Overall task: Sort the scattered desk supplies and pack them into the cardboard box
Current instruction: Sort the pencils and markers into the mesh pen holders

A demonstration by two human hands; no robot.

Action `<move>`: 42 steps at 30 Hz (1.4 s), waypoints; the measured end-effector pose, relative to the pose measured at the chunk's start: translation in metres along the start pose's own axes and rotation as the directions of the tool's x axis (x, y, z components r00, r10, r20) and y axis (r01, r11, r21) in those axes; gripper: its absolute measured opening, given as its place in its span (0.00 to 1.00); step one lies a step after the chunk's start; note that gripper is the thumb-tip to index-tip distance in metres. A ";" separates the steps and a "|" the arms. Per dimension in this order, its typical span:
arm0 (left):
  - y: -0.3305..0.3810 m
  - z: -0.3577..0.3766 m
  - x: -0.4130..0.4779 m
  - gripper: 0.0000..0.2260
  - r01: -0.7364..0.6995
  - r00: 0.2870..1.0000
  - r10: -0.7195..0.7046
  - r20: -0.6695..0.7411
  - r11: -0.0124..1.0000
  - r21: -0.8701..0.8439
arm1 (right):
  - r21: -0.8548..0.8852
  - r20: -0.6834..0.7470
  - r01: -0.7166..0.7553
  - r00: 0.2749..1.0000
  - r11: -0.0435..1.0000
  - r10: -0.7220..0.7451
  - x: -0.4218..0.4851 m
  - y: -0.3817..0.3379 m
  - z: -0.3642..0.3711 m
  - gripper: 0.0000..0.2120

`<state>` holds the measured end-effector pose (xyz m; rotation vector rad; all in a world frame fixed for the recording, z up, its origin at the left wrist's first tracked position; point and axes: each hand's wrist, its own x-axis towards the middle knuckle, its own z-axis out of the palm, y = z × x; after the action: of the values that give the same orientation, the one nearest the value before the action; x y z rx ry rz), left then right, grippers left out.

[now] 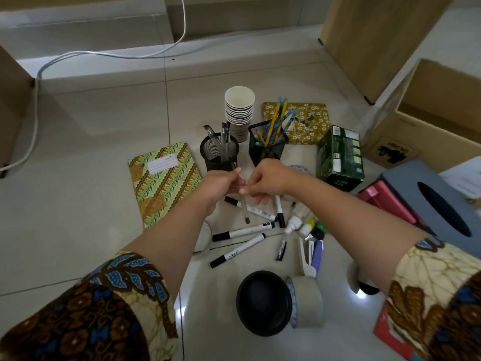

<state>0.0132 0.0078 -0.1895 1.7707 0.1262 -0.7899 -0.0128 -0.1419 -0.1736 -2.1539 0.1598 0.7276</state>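
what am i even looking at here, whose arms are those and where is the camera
There is no machine: a person wears one wide-angle camera on the head, looking down at their own arms. The left hand holds a clear pen, and the right hand pinches at it too. On the tiled floor lie whiteboard markers, a patterned notebook, a stack of paper cups, a round mesh cup with pens, a square mesh cup with pencils, a tape roll and a stapler. An open cardboard box waits at the right.
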 end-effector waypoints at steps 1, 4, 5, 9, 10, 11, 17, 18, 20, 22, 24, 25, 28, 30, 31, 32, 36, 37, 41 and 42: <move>-0.001 0.000 0.002 0.15 0.011 1.000 -0.011 -0.015 1.000 -0.026 | -0.220 0.048 -0.022 0.998 0.975 0.033 -0.006 0.000 -0.002 0.15; -0.001 -0.002 0.002 0.12 0.031 0.999 -0.033 -0.015 0.991 -0.132 | -0.830 0.202 0.108 0.973 0.547 0.115 -0.020 0.008 0.014 0.17; -0.002 -0.003 0.002 0.11 0.035 0.999 -0.036 -0.006 0.987 -0.158 | -0.896 0.264 0.198 0.958 0.398 0.116 -0.023 0.016 0.024 0.18; -0.005 -0.001 -0.004 0.11 0.049 0.998 -0.045 0.033 0.990 -0.132 | -0.905 0.410 0.416 0.909 0.092 -0.076 -0.030 0.051 0.050 0.13; -0.006 0.000 -0.004 0.11 0.053 0.998 -0.047 0.050 0.991 -0.121 | -0.902 0.413 0.425 0.900 0.071 -0.141 -0.030 0.056 0.051 0.10; -0.006 0.001 -0.004 0.10 0.055 0.997 -0.048 0.064 0.992 -0.115 | -0.901 0.410 0.428 0.892 0.064 -0.189 -0.029 0.059 0.050 0.09; -0.010 0.002 -0.002 0.06 -0.007 1.000 0.008 0.009 0.993 -0.116 | -0.795 0.172 0.359 0.906 0.489 -0.387 -0.028 0.072 0.031 0.09; -0.010 0.001 -0.002 0.06 -0.021 1.000 0.021 0.001 0.991 -0.130 | -0.703 0.069 0.336 0.909 0.626 -0.411 -0.030 0.072 0.028 0.08; -0.009 0.000 -0.001 0.06 -0.033 0.999 0.036 0.012 0.983 -0.178 | -0.437 -0.174 0.306 0.894 0.846 -0.413 -0.029 0.066 0.026 0.07; -0.007 0.001 -0.001 0.06 -0.028 0.997 0.042 0.060 0.977 -0.211 | -0.117 -0.423 0.312 0.843 0.943 -0.332 -0.023 0.052 0.026 0.06; -0.001 0.007 -0.003 0.06 -0.013 0.991 0.042 0.125 0.974 -0.224 | 0.172 -0.549 0.297 0.821 0.939 -0.159 -0.012 0.036 0.027 0.05; 0.002 0.010 -0.003 0.07 -0.007 0.987 0.044 0.151 0.972 -0.233 | 0.248 -0.562 0.267 0.823 0.931 -0.087 -0.006 0.028 0.026 0.05; 0.013 0.018 -0.003 0.07 -0.009 0.984 0.056 0.171 0.964 -0.264 | 0.364 -0.472 0.214 0.881 0.907 -0.018 -0.001 0.012 0.007 0.06; 0.018 0.020 -0.001 0.07 -0.025 0.985 0.066 0.162 0.969 -0.245 | 0.424 -0.328 0.178 0.944 0.888 -0.033 -0.009 0.007 -0.018 0.06; 0.019 0.021 0.001 0.07 -0.036 0.984 0.074 0.160 0.973 -0.230 | 0.391 -0.261 0.141 0.965 0.910 -0.038 -0.014 0.007 -0.030 0.07; 0.021 0.021 0.004 0.07 -0.049 0.984 0.084 0.157 0.975 -0.215 | 0.326 -0.209 0.105 0.977 0.939 -0.037 -0.017 0.009 -0.041 0.08; 0.039 0.018 0.006 0.14 -0.112 0.985 0.139 0.105 0.968 -0.226 | 0.158 -0.140 0.018 0.990 0.987 0.004 -0.024 0.021 -0.064 0.10; 0.047 0.015 0.004 0.16 -0.138 0.985 0.160 0.066 0.956 -0.258 | 0.157 -0.142 0.007 0.990 0.988 0.016 -0.023 0.024 -0.065 0.09; 0.081 -0.006 0.001 0.20 -0.309 0.945 0.238 -0.223 0.870 -0.385 | 0.188 -0.221 0.004 0.974 0.982 0.039 -0.016 0.034 -0.055 0.04; 0.089 -0.012 0.003 0.19 -0.347 0.928 0.241 -0.284 0.838 -0.420 | 0.186 -0.249 0.013 0.968 0.983 0.035 -0.013 0.037 -0.049 0.03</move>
<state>0.0615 -0.0140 -0.1174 1.3646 0.1684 -0.2972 -0.0146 -0.2044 -0.1678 -2.0591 0.3597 0.4241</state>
